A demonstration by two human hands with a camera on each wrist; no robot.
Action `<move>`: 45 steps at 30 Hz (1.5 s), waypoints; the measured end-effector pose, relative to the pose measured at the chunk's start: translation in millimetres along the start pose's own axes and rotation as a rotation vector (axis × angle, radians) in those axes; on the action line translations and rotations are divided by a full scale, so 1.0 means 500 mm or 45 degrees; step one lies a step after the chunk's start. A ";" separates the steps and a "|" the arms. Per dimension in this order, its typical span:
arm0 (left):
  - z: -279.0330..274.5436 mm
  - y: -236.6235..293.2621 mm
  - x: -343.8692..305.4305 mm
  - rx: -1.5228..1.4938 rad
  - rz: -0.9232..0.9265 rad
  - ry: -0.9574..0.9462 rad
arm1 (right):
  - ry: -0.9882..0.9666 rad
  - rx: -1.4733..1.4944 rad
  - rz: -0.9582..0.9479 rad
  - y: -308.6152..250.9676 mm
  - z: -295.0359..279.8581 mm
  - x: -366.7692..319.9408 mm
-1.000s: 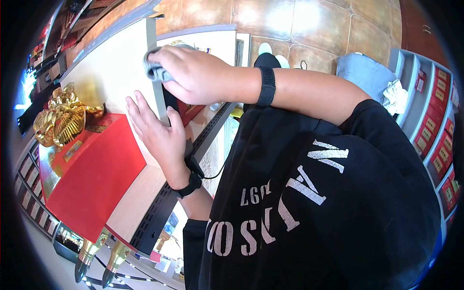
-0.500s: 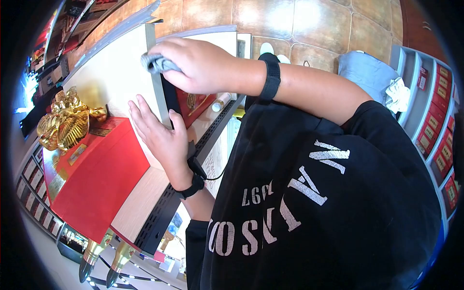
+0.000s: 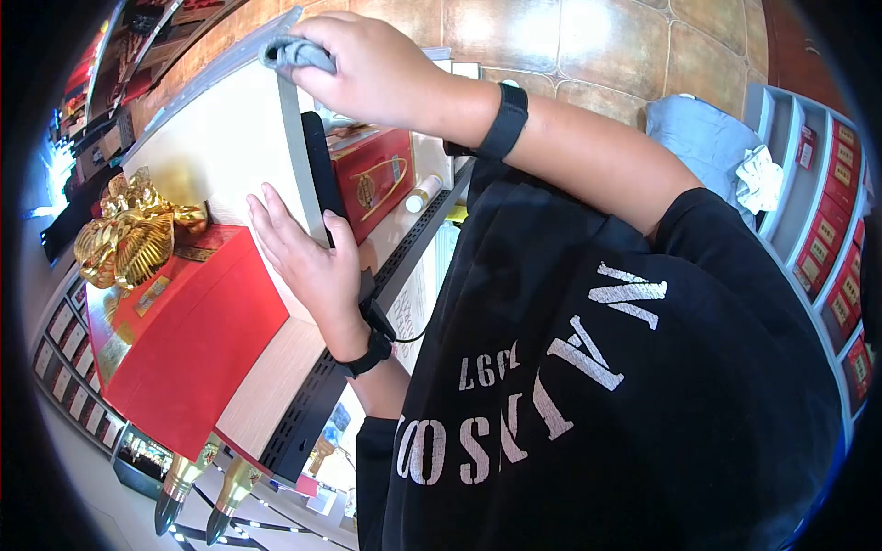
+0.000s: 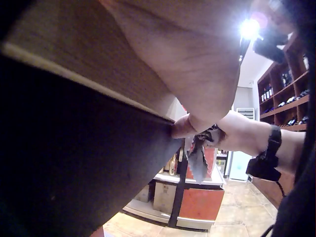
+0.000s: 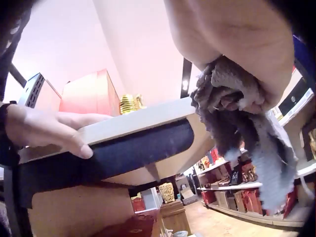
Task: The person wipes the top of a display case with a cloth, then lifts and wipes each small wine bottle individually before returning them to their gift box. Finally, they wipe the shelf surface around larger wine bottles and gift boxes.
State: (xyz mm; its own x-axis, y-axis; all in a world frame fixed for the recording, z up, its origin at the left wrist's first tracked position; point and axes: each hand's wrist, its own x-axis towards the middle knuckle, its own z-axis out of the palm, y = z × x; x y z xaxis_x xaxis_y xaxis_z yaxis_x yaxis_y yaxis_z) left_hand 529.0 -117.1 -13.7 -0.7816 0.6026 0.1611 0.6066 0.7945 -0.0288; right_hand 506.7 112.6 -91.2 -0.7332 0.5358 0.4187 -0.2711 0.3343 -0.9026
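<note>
A grey cloth is bunched in my right hand, at the far end of the pale shelf board in the head view. Its loose end, shown as a grey cloth in the right wrist view, hangs down past the board's corner. My left hand rests on the board's front edge, fingers stretched over the top and thumb at the edge. Beside it on the board stands a red box with a gold ornament on top.
Under the board, a red gift box and a small white cylinder lie on a lower shelf with a black perforated edge. Shelves of red boxes stand at the right, and two gold bottles hang into view below the large red box.
My right hand has slid with the cloth along the board's edge to its far end, uncovering more of the red gift box below. The left hand stays nearly in place.
</note>
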 end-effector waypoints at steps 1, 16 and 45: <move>0.000 -0.001 0.000 -0.018 -0.007 -0.001 | 0.012 -0.006 0.027 0.000 -0.002 0.009; 0.000 0.005 0.003 0.006 -0.022 -0.022 | -0.202 0.097 0.009 0.010 0.003 -0.063; -0.131 0.240 0.230 -1.121 0.425 -0.144 | -0.911 0.331 0.379 -0.075 -0.372 0.012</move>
State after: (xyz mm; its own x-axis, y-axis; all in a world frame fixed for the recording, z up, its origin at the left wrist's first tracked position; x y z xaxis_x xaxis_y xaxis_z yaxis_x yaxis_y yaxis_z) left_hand 521.4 42.7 65.9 -0.5292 0.8289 0.1813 0.6568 0.2650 0.7059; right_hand 628.5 247.3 -36.6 -0.9942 -0.0799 0.0718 -0.0735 0.0186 -0.9971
